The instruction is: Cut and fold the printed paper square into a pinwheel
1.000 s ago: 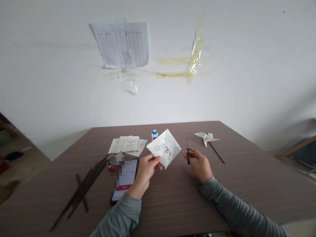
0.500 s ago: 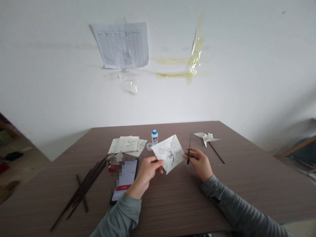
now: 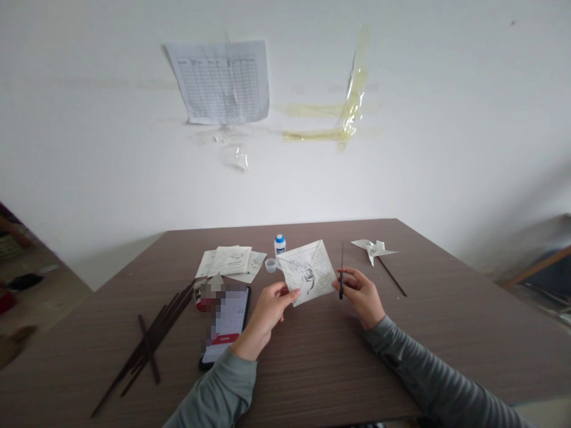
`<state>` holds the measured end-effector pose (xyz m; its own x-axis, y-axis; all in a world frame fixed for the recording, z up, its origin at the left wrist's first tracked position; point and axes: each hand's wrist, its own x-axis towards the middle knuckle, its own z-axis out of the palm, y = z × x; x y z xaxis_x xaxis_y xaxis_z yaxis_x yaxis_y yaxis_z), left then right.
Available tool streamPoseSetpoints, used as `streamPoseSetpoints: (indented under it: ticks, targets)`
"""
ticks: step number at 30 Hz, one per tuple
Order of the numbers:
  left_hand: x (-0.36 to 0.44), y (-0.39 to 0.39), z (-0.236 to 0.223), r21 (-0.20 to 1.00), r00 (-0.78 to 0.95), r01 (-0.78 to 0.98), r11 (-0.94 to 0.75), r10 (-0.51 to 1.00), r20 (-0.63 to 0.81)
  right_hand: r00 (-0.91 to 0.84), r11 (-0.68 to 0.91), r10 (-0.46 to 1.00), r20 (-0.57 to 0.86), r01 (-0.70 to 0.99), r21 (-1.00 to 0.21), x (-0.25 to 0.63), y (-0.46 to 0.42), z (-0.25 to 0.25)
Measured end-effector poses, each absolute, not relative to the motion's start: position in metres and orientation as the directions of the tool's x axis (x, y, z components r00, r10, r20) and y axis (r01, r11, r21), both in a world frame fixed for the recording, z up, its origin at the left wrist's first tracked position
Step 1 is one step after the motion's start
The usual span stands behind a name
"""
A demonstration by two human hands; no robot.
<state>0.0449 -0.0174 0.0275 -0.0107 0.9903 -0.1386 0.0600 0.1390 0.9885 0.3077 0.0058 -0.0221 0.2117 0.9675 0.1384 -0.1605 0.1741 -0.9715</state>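
Observation:
Between thumb and fingers, my left hand (image 3: 273, 306) pinches the lower left corner of a square sheet of printed paper (image 3: 316, 270). The sheet bears a dark line drawing, and diagonal crease lines run in from its corners. My right hand (image 3: 362, 294) is closed around a pair of scissors (image 3: 341, 279), whose thin blades point away from me. Its fingertips are at the paper's right corner; whether they grip the paper too I cannot tell. Just behind the sheet stands a white glue bottle (image 3: 279, 244) with a blue cap, partly covered by the paper.
A paper pinwheel (image 3: 375, 248) on a brown stick lies at the right. On the left are several dark sticks (image 3: 154, 339), a phone (image 3: 227, 324), a small red item (image 3: 204, 300) and several paper sheets (image 3: 229, 260). A small translucent cup (image 3: 270, 265) sits beside the bottle.
My left hand has turned the paper anticlockwise and shifted it slightly right. The right hand with the scissors has hardly moved.

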Motion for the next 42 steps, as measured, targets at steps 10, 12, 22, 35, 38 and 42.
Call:
streamPoseSetpoints:
  ticks: [10, 12, 22, 35, 38, 42]
  targets:
    - [0.045, -0.016, 0.036, 0.981, 0.02, 0.037, 0.189, 0.982, -0.19, 0.191, 0.186, 0.968, 0.164, -0.107, -0.977, 0.305, 0.006, -0.025]
    - [0.043, -0.016, 0.036, 0.98, 0.021, 0.052, 0.191, 0.981, -0.193, 0.176, 0.197, 0.967, 0.183, -0.07, -0.978, 0.307, 0.006, -0.024]
    - [0.045, -0.018, 0.034, 0.992, -0.056, -0.002, 0.128, 0.99, -0.128, 0.105, 0.168, 0.982, 0.159, -0.092, -0.981, 0.301, 0.001, -0.019]
    - [0.052, -0.02, 0.032, 0.987, -0.058, 0.017, 0.161, 0.985, -0.16, 0.185, 0.181, 0.97, 0.155, -0.133, -0.974, 0.289, -0.004, -0.021]
    - [0.047, -0.019, 0.033, 0.985, -0.043, 0.038, 0.166, 0.986, -0.164, 0.175, 0.171, 0.974, 0.146, -0.141, -0.975, 0.289, -0.003, -0.023]
    - [0.047, -0.018, 0.034, 0.989, -0.068, 0.019, 0.145, 0.987, -0.143, 0.172, 0.162, 0.976, 0.134, -0.157, -0.974, 0.288, -0.002, -0.025]
